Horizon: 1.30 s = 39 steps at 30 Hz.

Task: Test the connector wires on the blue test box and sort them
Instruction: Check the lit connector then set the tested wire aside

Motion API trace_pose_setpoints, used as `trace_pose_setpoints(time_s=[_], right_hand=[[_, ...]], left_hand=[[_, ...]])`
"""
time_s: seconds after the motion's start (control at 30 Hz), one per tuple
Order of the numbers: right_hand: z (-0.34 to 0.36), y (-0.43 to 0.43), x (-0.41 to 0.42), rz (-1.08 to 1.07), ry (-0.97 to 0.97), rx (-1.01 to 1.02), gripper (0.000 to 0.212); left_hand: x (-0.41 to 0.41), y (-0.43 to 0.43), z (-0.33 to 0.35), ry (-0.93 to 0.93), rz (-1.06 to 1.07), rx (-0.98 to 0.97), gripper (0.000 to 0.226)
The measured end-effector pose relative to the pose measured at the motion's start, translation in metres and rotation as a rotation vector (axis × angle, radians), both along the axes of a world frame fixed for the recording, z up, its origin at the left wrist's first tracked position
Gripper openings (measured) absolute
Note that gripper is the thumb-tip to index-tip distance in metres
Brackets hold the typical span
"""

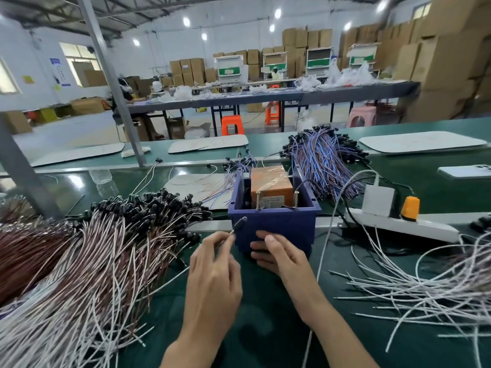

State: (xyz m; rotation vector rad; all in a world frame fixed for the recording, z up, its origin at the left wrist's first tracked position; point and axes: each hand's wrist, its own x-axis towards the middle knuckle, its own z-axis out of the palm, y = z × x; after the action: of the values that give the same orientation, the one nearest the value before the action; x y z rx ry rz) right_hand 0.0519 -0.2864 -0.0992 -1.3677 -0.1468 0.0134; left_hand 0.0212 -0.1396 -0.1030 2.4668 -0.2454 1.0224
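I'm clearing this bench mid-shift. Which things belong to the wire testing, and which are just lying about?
In use: blue plastic test box, held by the right hand; black-tipped connector wire, pinched by the left hand; brown-and-white wire pile; loose white wires.
Lying about: flat pale cardboard sheet; flat white device.

A green bench [265, 328] bears wire piles [93, 261], blue test box [276, 224], power strip [398, 224].
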Motion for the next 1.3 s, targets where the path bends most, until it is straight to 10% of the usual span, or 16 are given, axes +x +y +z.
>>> trace_pose_setpoints(time_s=[0.27,0.7,0.83,1.17,1.3], right_hand=[[0.005,-0.004,0.001,0.188,0.168,0.406,0.045],[0.013,-0.044,0.011,-0.084,0.22,0.883,0.03],[0.015,-0.053,0.008,-0.13,0.18,0.892,0.022],[0.011,-0.048,0.01,-0.036,0.187,0.813,0.034],[0.011,-0.037,0.007,0.09,0.162,0.495,0.039]], left_hand=[[-0.015,-0.037,-0.004,0.127,-0.492,0.068,0.04],[-0.004,-0.018,-0.004,0.2,-0.274,0.095,0.017],[-0.005,-0.019,-0.004,0.285,-0.343,0.06,0.047],[0.009,-0.016,-0.013,-0.071,-0.129,0.333,0.028],[0.011,-0.009,-0.009,-0.099,0.041,0.284,0.017]])
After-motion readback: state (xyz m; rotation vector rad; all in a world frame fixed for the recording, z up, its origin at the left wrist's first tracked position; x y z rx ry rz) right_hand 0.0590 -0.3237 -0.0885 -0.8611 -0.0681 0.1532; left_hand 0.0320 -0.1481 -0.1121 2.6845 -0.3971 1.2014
